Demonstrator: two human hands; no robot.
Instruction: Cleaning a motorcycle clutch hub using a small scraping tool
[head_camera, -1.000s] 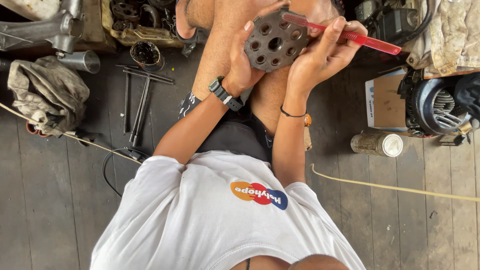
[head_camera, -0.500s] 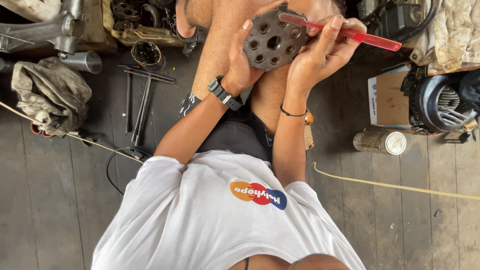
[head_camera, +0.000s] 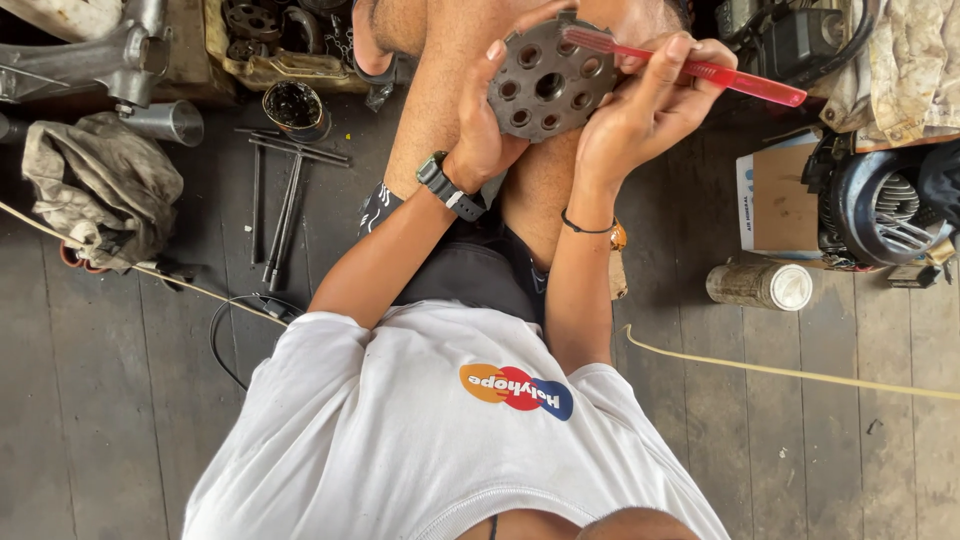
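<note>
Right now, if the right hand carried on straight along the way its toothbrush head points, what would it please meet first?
The right hand holds a red toothbrush whose bristled end points at the round, holed metal disc gripped by the left hand. The bristles seem to touch its upper face already, so the disc comes first; depth is hard to judge.

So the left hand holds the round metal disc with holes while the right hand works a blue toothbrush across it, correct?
Not quite: the toothbrush is red, not blue, as the head view shows. The rest stands: the left hand holds the round metal disc with holes, and the right hand works the brush across it.
</note>
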